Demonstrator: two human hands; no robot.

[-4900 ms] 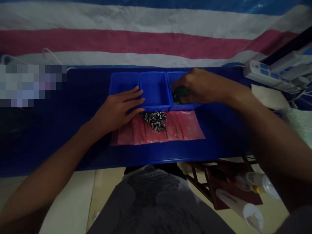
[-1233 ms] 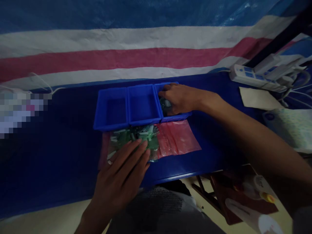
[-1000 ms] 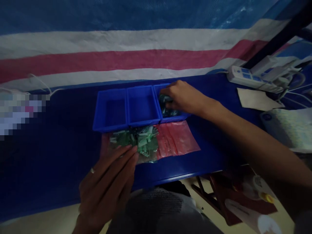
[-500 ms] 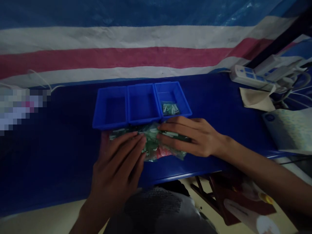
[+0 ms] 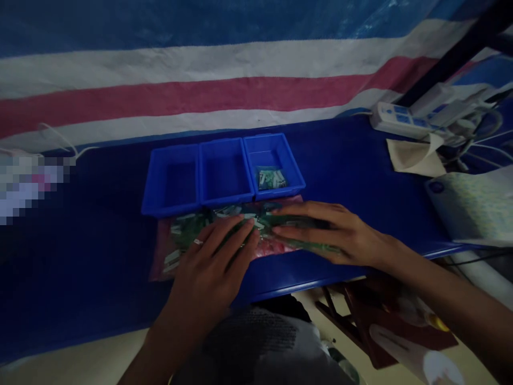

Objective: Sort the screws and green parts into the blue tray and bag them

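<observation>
My left hand lies with fingers stretched over a pile of clear plastic packets holding green and whitish small parts. A ring shows on one finger. My right hand reaches in from the right, its fingers around a greenish plastic packet at the pile's right end; its thumb is mostly hidden. Under the packets lies a pink plastic bag, its edges showing at both sides. Just behind stand three blue trays in a row. In the right tray rests a similar packet.
A white power strip with plugs and cables lies at the back right, near a folded beige paper. A pale patterned object sits at the right edge. A striped tarp hangs behind the blue table.
My right hand has moved right with a packet under its fingers, away from my left hand. More packets and the pink bag are uncovered. The view has shifted slightly.
</observation>
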